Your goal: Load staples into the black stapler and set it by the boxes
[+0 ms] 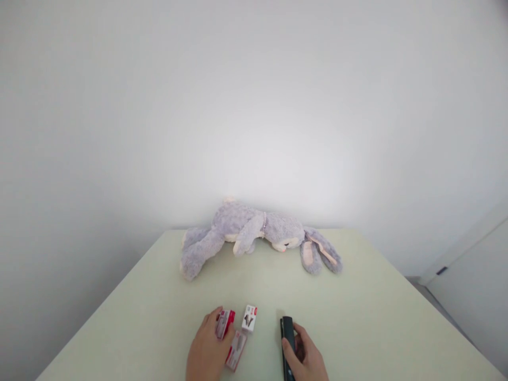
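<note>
Pale table point(357, 317), one plush rabbit point(254, 233), three staple boxes point(249, 318), one stapler point(287, 338)

Two bare hands point(208, 346), no sleeves, rings or watch visible

wall point(254, 106): plain white, lit brightest at centre
desk point(377, 307): pale green top, set against wall
floor point(432, 301): grey strip seen at right
door point(476, 275): white panel, far right
</note>
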The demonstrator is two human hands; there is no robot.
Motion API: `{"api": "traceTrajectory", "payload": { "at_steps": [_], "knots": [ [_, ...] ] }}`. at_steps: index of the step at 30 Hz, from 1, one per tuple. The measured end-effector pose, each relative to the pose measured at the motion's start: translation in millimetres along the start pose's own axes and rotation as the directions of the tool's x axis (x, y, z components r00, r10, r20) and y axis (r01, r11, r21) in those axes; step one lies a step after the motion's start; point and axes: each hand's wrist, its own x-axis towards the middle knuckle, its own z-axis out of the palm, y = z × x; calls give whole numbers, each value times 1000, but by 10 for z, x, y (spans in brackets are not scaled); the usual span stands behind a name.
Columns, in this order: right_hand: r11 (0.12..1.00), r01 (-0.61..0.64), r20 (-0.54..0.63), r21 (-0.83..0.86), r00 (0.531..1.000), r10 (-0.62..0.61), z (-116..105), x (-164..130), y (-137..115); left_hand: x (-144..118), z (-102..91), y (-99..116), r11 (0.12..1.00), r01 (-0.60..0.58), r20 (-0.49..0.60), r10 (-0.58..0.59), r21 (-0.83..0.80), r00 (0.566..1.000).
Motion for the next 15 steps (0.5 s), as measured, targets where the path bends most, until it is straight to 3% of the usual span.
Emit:
{"api": "traceTrajectory", "payload": {
  "at_steps": [4, 7, 11, 15],
  "knots": [
    [1000, -6, -30, -2, 1000, 6, 46, -18, 0, 265, 41, -15, 997, -82, -61, 82, 7, 995],
    [1000, -9, -14, -6, 1000, 9, 35, -23, -11, 284, 42, -60, 993, -115, -88, 116, 8, 989],
    [1000, 2, 5, -4, 1000, -2, -4, -25, -10, 43, -35, -252, 976, -210, -142, 216, 54, 966],
    [1000, -7, 65, -15, 998, 8, -54, -20, -42, -227, -85, -447, 953, -275, -65, 285, 130, 956]
  ]
}}
